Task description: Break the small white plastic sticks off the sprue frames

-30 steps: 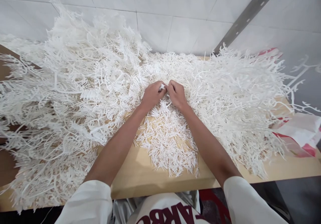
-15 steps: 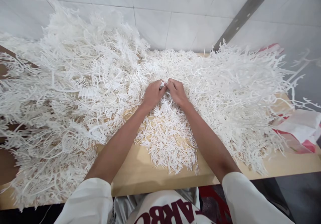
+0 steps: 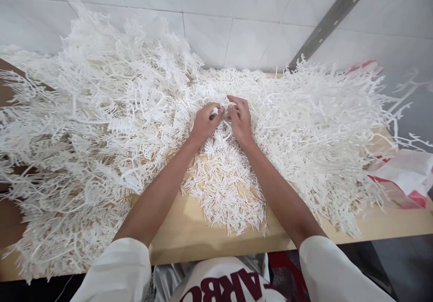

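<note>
My left hand [image 3: 205,120] is closed around a small white branched plastic piece [image 3: 215,111], part of which shows between thumb and fingers. To its right, my right hand [image 3: 240,118] has its thumb and index finger apart, and I see nothing held in it. The fingertips of both hands are close but not touching. Beneath them spreads a heap of short loose white plastic bits [image 3: 233,198], thinning out toward the table edge.
Big tangled piles of white branched plastic stems [image 3: 101,99] rise at left and at right [image 3: 314,135]. The wooden table [image 3: 189,229] meets a tiled wall [image 3: 209,31]. A metal post [image 3: 331,20] slants behind. At far right lies a red-and-white plastic bag [image 3: 404,169].
My right hand has opened its fingers and drawn slightly away from the left. My left hand keeps its grip and has tilted a little.
</note>
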A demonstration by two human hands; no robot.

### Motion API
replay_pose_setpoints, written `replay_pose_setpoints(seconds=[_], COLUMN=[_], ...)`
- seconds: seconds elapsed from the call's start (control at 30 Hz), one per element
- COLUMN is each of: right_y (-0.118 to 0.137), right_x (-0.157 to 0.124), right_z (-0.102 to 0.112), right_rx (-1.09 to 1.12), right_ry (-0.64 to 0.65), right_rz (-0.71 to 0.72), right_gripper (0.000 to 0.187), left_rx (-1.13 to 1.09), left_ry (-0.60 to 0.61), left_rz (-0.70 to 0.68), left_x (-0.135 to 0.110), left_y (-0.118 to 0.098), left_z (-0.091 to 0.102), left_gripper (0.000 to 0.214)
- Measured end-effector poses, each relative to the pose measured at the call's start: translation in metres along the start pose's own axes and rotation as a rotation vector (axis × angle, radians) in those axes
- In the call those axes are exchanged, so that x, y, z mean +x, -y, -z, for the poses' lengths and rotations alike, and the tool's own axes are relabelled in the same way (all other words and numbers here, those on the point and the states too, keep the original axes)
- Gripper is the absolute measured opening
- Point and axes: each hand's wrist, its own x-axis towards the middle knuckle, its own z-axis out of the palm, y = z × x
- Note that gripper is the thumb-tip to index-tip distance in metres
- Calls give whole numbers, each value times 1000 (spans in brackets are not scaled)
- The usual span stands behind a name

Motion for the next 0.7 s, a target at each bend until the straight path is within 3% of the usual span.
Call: replay_pose_setpoints(seconds=[0.13,0.2,0.4,0.57,0.7], right_y=[4,5,-5,-4,2], right_x=[-1,-2,-2,-5,-5], right_z=[0,0,-1,-3,-4], right_rx=[-44,-41,-157,-352,-367], right_ry=[117,98,-9,30,128], right_rz=[74,97,116,104,111], right_gripper=[38,35,30,32,29], left_rx=[47,36,25,34,39], left_ry=[17,40,-45,-55,-74], left_rz=[-48,3,90,86,94], left_x=[2,1,-3,-2,-2], left_y=[3,2,-2,-3,-4], left_z=[0,0,-1,-1,-1], left_gripper=[10,10,10,5,13])
